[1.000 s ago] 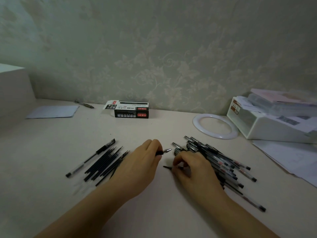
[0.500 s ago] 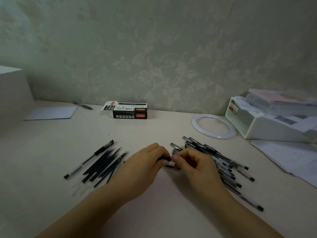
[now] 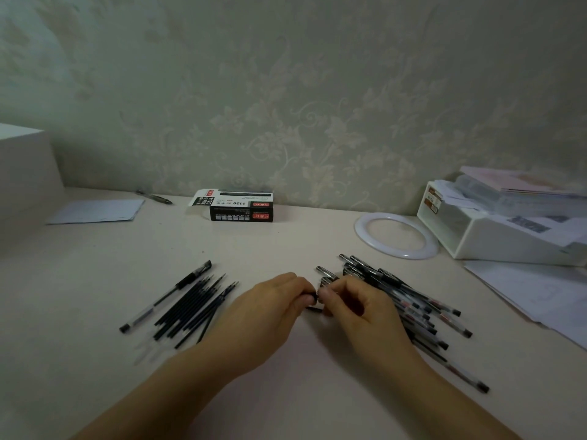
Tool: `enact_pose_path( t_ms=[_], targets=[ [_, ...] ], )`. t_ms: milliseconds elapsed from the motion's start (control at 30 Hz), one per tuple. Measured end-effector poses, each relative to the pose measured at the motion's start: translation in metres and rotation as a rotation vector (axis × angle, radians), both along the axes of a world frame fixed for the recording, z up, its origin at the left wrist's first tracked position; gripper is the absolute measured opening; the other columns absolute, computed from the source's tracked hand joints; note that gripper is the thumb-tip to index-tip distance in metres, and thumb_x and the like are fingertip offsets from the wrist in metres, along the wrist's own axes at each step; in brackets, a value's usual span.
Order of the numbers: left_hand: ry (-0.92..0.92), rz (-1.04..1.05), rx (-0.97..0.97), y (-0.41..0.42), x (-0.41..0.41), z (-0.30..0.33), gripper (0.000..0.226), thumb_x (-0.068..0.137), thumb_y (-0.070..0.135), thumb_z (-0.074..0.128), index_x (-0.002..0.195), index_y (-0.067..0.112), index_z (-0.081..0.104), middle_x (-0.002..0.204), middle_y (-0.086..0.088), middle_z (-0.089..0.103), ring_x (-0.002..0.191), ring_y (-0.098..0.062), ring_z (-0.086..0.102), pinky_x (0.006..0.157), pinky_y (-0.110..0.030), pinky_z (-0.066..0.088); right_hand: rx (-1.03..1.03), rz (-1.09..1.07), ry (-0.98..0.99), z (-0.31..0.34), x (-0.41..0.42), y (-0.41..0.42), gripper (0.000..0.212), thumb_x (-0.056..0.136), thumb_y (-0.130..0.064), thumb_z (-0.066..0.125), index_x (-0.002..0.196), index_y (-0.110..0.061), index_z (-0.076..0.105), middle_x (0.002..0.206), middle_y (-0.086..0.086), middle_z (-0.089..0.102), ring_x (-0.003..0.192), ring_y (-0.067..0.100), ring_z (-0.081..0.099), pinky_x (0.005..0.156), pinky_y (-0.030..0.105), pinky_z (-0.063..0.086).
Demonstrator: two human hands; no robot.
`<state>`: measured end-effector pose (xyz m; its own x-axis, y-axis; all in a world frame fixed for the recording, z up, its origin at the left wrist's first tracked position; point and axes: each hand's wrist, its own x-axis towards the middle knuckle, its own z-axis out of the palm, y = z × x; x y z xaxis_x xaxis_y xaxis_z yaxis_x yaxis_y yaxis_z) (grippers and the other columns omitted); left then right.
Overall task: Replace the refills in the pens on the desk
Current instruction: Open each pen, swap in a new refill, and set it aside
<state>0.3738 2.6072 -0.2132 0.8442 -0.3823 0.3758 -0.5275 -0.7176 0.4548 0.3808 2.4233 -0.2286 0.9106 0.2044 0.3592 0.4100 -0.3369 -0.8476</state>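
Centrally, above the desk [image 3: 286, 242]: left hand [image 3: 270, 315] and right hand [image 3: 359, 309] both pinching one black pen [image 3: 313, 296], between loose refills [image 3: 193, 308] and pen pile [image 3: 409, 300].

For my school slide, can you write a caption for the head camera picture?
Two hands, left hand and right hand, grip a small dark pen part between loose refills and a pen pile.

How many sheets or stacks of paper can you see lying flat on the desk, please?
2: a single light sheet at the far left near the wall, and a stack of white papers at the right edge. More may sit hidden in the white tray.
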Motion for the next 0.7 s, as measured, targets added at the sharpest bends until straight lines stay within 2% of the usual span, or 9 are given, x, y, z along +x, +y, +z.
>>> enact_pose_path(
  t_ms=[67,100,200,267,367,500,600,667,700],
  targets=[
    [0.004,0.01,-0.005,0.0005,0.0002,-0.0002,0.02,0.101,0.032,0.04,0.105,0.028,0.059,0.087,0.016,0.051,0.08,-0.007,0.052,0.074,-0.037,0.048,0.007,0.02,0.012,-0.0003,0.0014,-0.0008,0.004,0.091,-0.03,0.066,0.09,-0.033,0.068,0.085,-0.01,0.069,0.075,0.014,0.061,0.069,0.025,0.049],
    [0.006,0.015,-0.011,0.0008,0.0005,0.0,0.02,0.101,0.032,0.04,0.105,0.028,0.06,0.088,0.015,0.052,0.08,-0.008,0.053,0.074,-0.038,0.047,0.012,0.022,0.012,-0.0007,0.0017,-0.0006,0.01,0.089,-0.028,0.068,0.095,-0.036,0.067,0.09,-0.013,0.069,0.076,0.011,0.06,0.068,0.021,0.049],
    [0.013,0.018,-0.037,0.0011,0.0008,0.0007,0.02,0.101,0.03,0.042,0.105,0.026,0.061,0.089,0.015,0.055,0.081,-0.007,0.054,0.074,-0.037,0.048,0.049,-0.008,0.033,-0.0022,0.0026,0.001,0.02,0.085,-0.039,0.071,0.104,-0.041,0.063,0.096,-0.016,0.067,0.078,0.007,0.061,0.071,0.02,0.052],
    [0.019,0.017,-0.036,0.0007,0.0005,0.0007,0.02,0.101,0.03,0.042,0.105,0.026,0.061,0.089,0.015,0.055,0.08,-0.007,0.053,0.075,-0.037,0.048,0.057,-0.029,0.041,-0.0019,0.0034,0.0002,0.016,0.086,-0.046,0.067,0.097,-0.035,0.065,0.09,-0.012,0.068,0.079,0.008,0.063,0.07,0.021,0.052],
    [0.018,0.027,-0.016,0.0001,0.0006,-0.0001,0.02,0.101,0.032,0.041,0.105,0.027,0.06,0.087,0.014,0.054,0.079,-0.007,0.052,0.074,-0.038,0.047,0.085,-0.005,0.038,-0.0011,0.0043,-0.0018,0.006,0.091,-0.031,0.065,0.086,-0.028,0.067,0.08,-0.008,0.069,0.075,0.007,0.064,0.068,0.014,0.048],
    [0.026,0.03,-0.036,0.0011,0.0016,-0.0009,0.019,0.101,0.03,0.042,0.104,0.026,0.06,0.087,0.014,0.055,0.08,-0.007,0.053,0.075,-0.036,0.047,0.073,-0.007,0.041,0.0,0.0041,-0.0004,0.018,0.089,-0.018,0.068,0.096,-0.034,0.065,0.092,-0.014,0.069,0.077,0.004,0.062,0.07,0.016,0.049],
    [0.017,0.022,-0.047,0.0016,0.0014,-0.0021,0.018,0.101,0.03,0.043,0.103,0.026,0.06,0.088,0.014,0.056,0.08,-0.006,0.054,0.074,-0.034,0.047,0.073,-0.029,0.049,-0.0005,0.0041,0.0005,0.014,0.089,-0.031,0.069,0.099,-0.038,0.063,0.094,-0.015,0.067,0.078,0.006,0.062,0.07,0.019,0.051],
    [0.011,0.019,-0.046,0.0015,0.0014,-0.003,0.019,0.101,0.031,0.042,0.105,0.027,0.06,0.088,0.015,0.056,0.08,-0.005,0.054,0.073,-0.033,0.047,0.045,-0.029,0.031,-0.0001,0.0045,-0.0005,0.005,0.091,-0.039,0.064,0.093,-0.035,0.066,0.087,-0.012,0.069,0.077,0.007,0.063,0.069,0.016,0.049],
    [0.01,0.018,-0.049,0.0014,0.0015,-0.0034,0.018,0.101,0.031,0.042,0.105,0.027,0.06,0.087,0.015,0.056,0.08,-0.005,0.054,0.073,-0.032,0.047,0.04,-0.019,0.021,-0.0007,0.0049,-0.0011,0.007,0.091,-0.038,0.063,0.089,-0.032,0.067,0.083,-0.011,0.069,0.076,0.006,0.064,0.069,0.014,0.048]
  ],
)
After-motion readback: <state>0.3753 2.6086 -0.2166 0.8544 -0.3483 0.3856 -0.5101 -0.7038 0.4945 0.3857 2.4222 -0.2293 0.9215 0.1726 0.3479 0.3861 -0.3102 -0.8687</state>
